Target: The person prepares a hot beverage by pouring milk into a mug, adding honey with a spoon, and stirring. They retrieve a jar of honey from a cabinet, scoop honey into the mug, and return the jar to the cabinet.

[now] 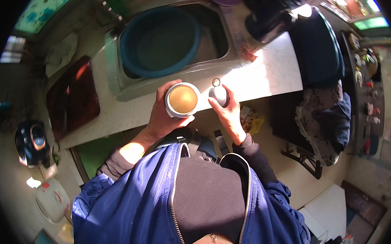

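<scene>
My left hand is wrapped around a round, white-rimmed cup, seen from above, with an amber-brown surface inside its rim. From the picture alone I cannot tell whether that surface is liquid. To its right, my right hand grips a grey rounded lid topped by a ring loop. Cup and lid are apart, both held over the front edge of the pale countertop. Beyond them, a large blue plastic basin sits in the metal sink.
A dark red cutting board lies on the counter's left part. At the sink's back left is a faucet. Dark appliances stand at the back right. A cloth-draped piece of furniture is to the right, and a rice cooker at lower left.
</scene>
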A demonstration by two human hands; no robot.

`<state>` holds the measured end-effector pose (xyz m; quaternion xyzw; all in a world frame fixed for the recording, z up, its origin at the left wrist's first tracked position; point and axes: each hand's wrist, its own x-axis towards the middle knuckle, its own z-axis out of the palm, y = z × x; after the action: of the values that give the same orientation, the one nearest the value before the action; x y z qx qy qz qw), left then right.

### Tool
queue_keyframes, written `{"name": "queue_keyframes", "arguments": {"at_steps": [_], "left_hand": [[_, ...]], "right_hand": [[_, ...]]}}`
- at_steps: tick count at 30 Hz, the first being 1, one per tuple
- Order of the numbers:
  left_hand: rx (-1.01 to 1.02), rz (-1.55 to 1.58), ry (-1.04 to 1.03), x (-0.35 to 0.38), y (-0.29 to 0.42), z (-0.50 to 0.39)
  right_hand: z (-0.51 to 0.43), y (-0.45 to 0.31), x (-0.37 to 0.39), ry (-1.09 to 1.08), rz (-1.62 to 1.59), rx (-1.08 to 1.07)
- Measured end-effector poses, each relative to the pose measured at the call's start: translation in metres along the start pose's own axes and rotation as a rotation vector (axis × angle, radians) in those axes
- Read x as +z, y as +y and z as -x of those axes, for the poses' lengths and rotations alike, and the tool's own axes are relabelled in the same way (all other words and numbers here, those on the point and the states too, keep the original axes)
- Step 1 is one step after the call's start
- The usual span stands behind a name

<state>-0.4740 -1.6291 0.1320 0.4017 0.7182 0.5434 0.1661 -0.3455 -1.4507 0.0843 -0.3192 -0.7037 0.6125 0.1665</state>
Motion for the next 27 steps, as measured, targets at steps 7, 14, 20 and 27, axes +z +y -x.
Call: {"name": "queue_keyframes", "arguments": {"at_steps": [7,14,20,27], "left_hand": [[-0.067,0.134,-0.519,0.097,0.03,-0.027],[0.342,0.537,-0.746,0.259,0.083,0.017],[0.417,0.639,-1.05,0.403,0.161,0.101],[0.411,0.731,-1.43,0.542,0.271,0.199]], "right_hand": [[0.086,-0.087,-0.104,0.125,0.056,-0.501],[0.204,-0.086,-0.214,0.395,0.474,-0.495],[0.351,-0.052,-0.327,0.555,0.628,-0.339],[0.523,-0.038,-0.431,0.777,0.477,-0.13]]}}
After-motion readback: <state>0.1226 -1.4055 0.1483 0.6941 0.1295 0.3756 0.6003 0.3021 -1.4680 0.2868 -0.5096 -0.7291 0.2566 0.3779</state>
